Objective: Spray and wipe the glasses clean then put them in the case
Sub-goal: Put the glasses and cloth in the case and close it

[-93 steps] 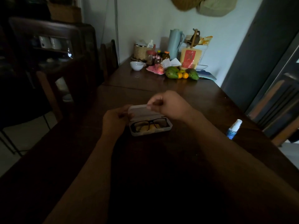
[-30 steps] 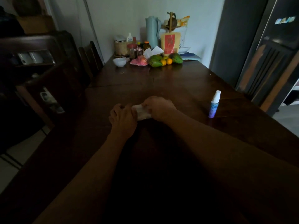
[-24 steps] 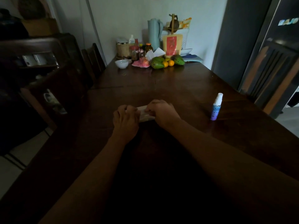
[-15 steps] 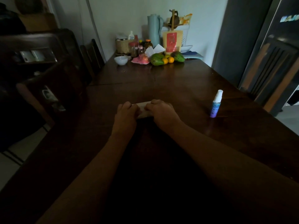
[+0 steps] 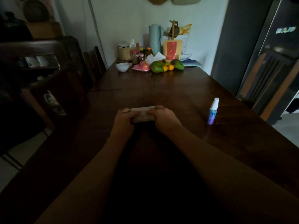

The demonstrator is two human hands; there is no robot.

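Case [image 5: 142, 113] sits mid-table [image 5: 186, 88], right in front of the person, long axis running left-right. Left hand [image 5: 123, 121] grips its left end, right hand [image 5: 163, 118] its right end; both equally near, fingers curled over the top edge, thumbs on the near side, clamped on the case. It looks shut: pale grey, flat lid, no gap visible, though the light is poor. Glasses not visible, so presumably inside; can't confirm. Spray bottle [image 5: 213, 111] stands upright well to the right, nearer the right hand, untouched. My read: lid is being pressed closed, task about done. Next move is just letting go.
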